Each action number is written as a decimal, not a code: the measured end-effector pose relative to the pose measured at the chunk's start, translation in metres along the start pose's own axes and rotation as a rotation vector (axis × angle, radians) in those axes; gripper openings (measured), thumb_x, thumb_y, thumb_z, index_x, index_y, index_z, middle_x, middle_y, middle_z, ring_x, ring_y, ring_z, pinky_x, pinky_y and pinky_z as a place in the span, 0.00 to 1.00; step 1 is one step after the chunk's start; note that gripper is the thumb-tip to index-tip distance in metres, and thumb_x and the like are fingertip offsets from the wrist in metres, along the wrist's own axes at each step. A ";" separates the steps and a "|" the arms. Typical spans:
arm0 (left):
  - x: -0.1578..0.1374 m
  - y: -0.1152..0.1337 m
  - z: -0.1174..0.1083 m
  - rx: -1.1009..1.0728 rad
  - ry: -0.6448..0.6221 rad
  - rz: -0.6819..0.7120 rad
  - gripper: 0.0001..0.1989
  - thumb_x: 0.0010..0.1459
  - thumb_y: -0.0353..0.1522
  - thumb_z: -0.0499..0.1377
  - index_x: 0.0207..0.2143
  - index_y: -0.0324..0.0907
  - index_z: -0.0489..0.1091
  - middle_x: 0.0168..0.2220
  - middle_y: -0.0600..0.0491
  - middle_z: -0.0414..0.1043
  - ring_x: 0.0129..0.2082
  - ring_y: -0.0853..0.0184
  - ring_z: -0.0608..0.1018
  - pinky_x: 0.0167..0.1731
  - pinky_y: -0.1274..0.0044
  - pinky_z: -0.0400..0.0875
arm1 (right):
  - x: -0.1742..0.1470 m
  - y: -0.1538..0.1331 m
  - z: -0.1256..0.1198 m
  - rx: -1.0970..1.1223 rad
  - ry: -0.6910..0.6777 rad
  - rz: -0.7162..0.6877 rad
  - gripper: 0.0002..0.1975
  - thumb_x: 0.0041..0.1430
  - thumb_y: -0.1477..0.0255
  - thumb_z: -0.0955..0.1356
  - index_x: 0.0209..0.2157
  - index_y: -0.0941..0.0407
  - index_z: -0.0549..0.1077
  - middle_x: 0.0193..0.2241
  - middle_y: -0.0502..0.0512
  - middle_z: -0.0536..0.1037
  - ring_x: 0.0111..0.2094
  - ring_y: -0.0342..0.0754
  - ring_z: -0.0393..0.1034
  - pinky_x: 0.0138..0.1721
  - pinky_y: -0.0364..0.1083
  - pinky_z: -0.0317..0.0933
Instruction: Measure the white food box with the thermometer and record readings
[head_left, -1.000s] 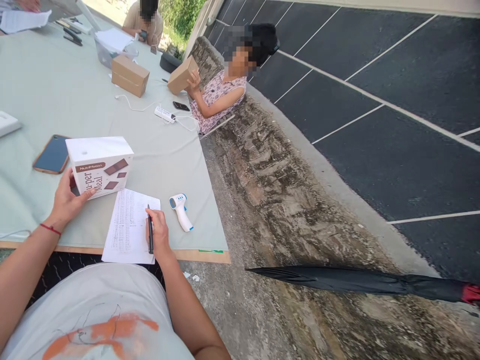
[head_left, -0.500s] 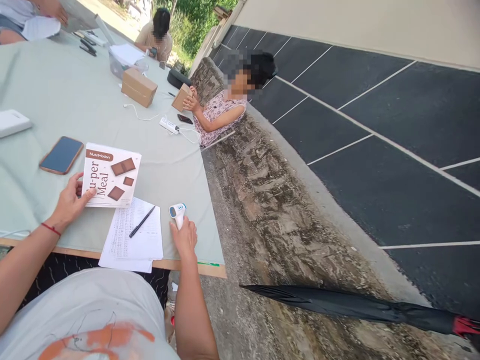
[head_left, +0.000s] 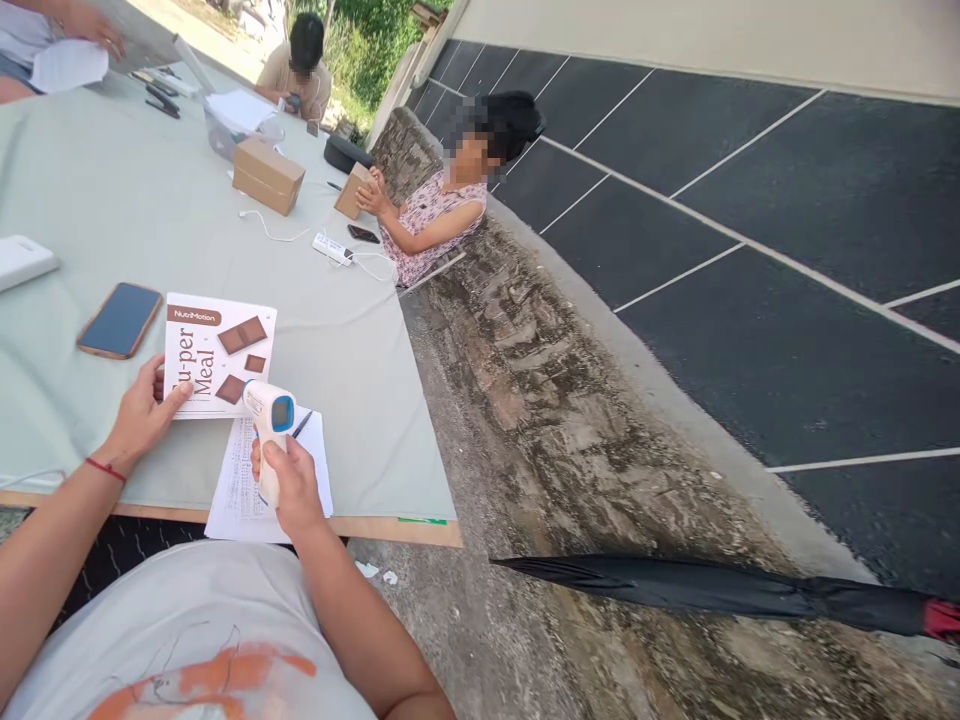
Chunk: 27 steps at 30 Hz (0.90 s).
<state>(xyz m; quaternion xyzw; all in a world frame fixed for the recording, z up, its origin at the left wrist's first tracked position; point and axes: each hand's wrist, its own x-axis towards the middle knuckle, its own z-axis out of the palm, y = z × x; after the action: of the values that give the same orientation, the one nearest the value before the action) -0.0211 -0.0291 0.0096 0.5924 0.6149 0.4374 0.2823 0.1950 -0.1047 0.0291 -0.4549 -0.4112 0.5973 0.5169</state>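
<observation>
My left hand (head_left: 144,408) grips a white and brown NutriMotion box (head_left: 225,345) by its lower left corner, thumb on the printed face. In my right hand (head_left: 294,485) is a white and blue infrared thermometer (head_left: 270,412), fingers wrapped round its handle. Its nose points at the lower right of the box, overlapping it in view; whether they touch I cannot tell. Beneath them lie printed sheets (head_left: 229,505) at the table's near edge. A black pen (head_left: 303,424) on the sheets is partly hidden by the thermometer. Left of the box lies a phone (head_left: 120,320).
The cloth-covered table (head_left: 360,400) also bears a cardboard box (head_left: 268,176), a power strip (head_left: 332,249), a plastic bin (head_left: 220,138) and a white device (head_left: 24,262). A co-worker (head_left: 435,220) holds a small carton at the right edge. A folded black umbrella (head_left: 675,588) lies at right.
My right hand has lifted the thermometer from the table's right side and brought it left to the box, over the sheets. My left hand keeps the box nearly in place.
</observation>
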 end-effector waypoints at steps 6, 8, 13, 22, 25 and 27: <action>0.001 0.000 0.001 -0.022 0.006 0.013 0.42 0.55 0.57 0.56 0.62 0.38 0.60 0.50 0.42 0.76 0.45 0.52 0.79 0.46 0.62 0.76 | 0.015 0.014 0.015 -0.148 0.006 -0.006 0.18 0.54 0.55 0.68 0.25 0.54 0.63 0.22 0.45 0.61 0.27 0.42 0.55 0.31 0.43 0.53; 0.001 -0.001 0.001 -0.025 0.006 0.014 0.42 0.55 0.57 0.56 0.62 0.38 0.60 0.49 0.42 0.76 0.45 0.52 0.79 0.45 0.62 0.76 | 0.019 0.018 0.015 -0.204 0.012 -0.005 0.18 0.53 0.54 0.68 0.26 0.54 0.64 0.23 0.45 0.62 0.28 0.43 0.55 0.32 0.44 0.54; 0.002 0.000 0.000 -0.011 0.003 0.007 0.44 0.54 0.59 0.56 0.62 0.38 0.60 0.49 0.42 0.76 0.45 0.52 0.79 0.46 0.62 0.76 | 0.022 0.026 0.015 -0.264 0.016 -0.022 0.19 0.53 0.52 0.67 0.29 0.54 0.66 0.24 0.46 0.65 0.30 0.44 0.58 0.35 0.44 0.57; 0.002 0.001 0.001 -0.073 0.001 0.014 0.42 0.53 0.57 0.59 0.61 0.40 0.61 0.50 0.42 0.76 0.45 0.52 0.79 0.45 0.62 0.77 | 0.023 0.031 0.014 -0.226 0.012 -0.020 0.20 0.53 0.51 0.68 0.30 0.54 0.67 0.25 0.46 0.66 0.29 0.44 0.58 0.34 0.44 0.57; 0.002 0.002 0.000 -0.068 -0.002 0.005 0.42 0.53 0.57 0.59 0.61 0.39 0.61 0.50 0.42 0.76 0.44 0.53 0.79 0.46 0.62 0.76 | 0.022 0.030 0.014 -0.228 0.008 -0.026 0.20 0.53 0.50 0.68 0.30 0.54 0.67 0.25 0.46 0.67 0.30 0.44 0.59 0.35 0.44 0.57; 0.002 0.002 0.000 -0.063 -0.004 -0.005 0.44 0.53 0.57 0.59 0.61 0.38 0.60 0.50 0.42 0.76 0.44 0.54 0.79 0.46 0.62 0.76 | 0.022 0.029 0.014 -0.240 0.005 -0.029 0.20 0.52 0.51 0.68 0.30 0.54 0.67 0.26 0.47 0.67 0.31 0.45 0.59 0.35 0.44 0.57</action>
<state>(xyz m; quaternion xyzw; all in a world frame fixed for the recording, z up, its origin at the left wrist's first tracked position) -0.0201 -0.0271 0.0118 0.5825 0.6016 0.4549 0.3030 0.1730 -0.0869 0.0019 -0.5089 -0.4850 0.5352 0.4684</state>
